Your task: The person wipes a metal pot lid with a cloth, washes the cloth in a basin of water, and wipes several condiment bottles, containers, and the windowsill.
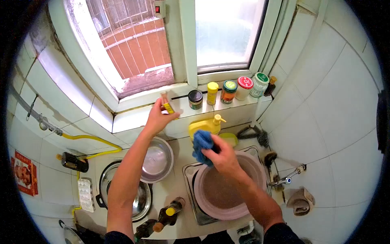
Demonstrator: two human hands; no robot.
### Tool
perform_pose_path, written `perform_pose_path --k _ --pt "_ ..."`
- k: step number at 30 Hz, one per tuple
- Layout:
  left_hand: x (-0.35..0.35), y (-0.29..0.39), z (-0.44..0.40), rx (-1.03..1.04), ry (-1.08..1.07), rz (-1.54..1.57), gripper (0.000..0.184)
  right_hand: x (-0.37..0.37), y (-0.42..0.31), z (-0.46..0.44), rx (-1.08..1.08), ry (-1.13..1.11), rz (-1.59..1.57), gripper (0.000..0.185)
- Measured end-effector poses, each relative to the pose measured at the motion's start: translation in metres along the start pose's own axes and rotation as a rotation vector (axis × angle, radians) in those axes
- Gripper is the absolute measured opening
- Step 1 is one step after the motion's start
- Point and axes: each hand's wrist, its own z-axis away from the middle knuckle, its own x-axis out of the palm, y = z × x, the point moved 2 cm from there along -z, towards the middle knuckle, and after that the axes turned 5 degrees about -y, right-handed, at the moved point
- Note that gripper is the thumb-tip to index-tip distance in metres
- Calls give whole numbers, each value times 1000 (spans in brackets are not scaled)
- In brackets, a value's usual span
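My left hand (pixel 156 118) is closed around a small bottle (pixel 167 106) with a yellow label and a pale upper part, just above the white window sill (pixel 140 116). Its fingers cover part of the label. Bunched in my right hand (pixel 223 156) is a blue cloth (pixel 202 146), held over the near side of the yellow pump bottle (pixel 203 125). Below that hand a pink basin (pixel 201 195) of murky water sits in the sink (pixel 191 173). Along the sill stand a dark-lidded jar (pixel 195 100), a yellow container (pixel 212 93) and several other jars.
A metal bowl (pixel 156 160) and a lidded pot (pixel 143 203) stand on the left of the counter. Dark bottles (pixel 172 211) are near its front edge. The tap (pixel 288 179) juts from the right wall. A yellow hose (pixel 95 138) runs along the left wall.
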Motion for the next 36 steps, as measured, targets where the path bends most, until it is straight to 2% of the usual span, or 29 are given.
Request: perform_pose_path --k 2,4,6,7,9,10,12,15,18,21,22,24,25,26,27,29,30,34,35,36 --pt "-18 -14 17 -6 20 13 55 8 1 -46 -296 37 623 46" --pt "-35 -29 33 -11 68 63 57 34 -19 -87 -497 111 920 35" --pt "-46 -37 50 -46 83 57 58 45 -8 -134 -554 182 1186 25" --pt "-51 -40 59 -79 102 56 59 42 -1 -151 -553 181 1186 25" --pt "-59 -39 75 -68 97 58 61 40 13 -182 -237 178 1655 22" --pt "-60 -33 85 -60 103 115 60 40 11 -188 -241 167 1654 22" --pt "-66 -24 103 -69 104 178 61 30 11 -194 -19 79 1726 22" --pt "-77 -18 124 -69 67 216 63 23 3 -196 37 21 1727 21" --pt "-83 -19 135 -34 67 226 64 25 1 -206 -164 238 1684 17" --pt "-85 -17 143 -50 47 188 64 32 31 -225 -193 236 1733 14" --pt "-83 -16 143 -42 50 177 64 42 34 -219 -216 256 1652 12" --pt "-80 -17 142 -49 37 219 70 73 43 -201 -277 134 1489 13" --pt "-79 -18 143 -61 33 254 75 83 52 -193 -438 0 1390 16" --pt "-79 -19 144 -52 32 212 74 92 52 -179 -391 -86 1206 19" --pt "-79 -16 147 -48 23 209 74 90 53 -173 -390 -75 1205 19" --pt "-84 -10 153 -60 69 234 73 85 51 -167 -579 -39 1087 21" --pt "-89 -14 157 -68 54 259 75 78 32 -162 -545 66 1115 21" --pt "-99 -24 170 -65 95 318 75 29 8 -193 -652 339 1353 24" --pt "-98 -23 171 -67 105 314 75 29 17 -197 -658 331 1347 24" --pt "-95 -22 171 -86 107 318 75 29 30 -204 -567 309 1418 23"
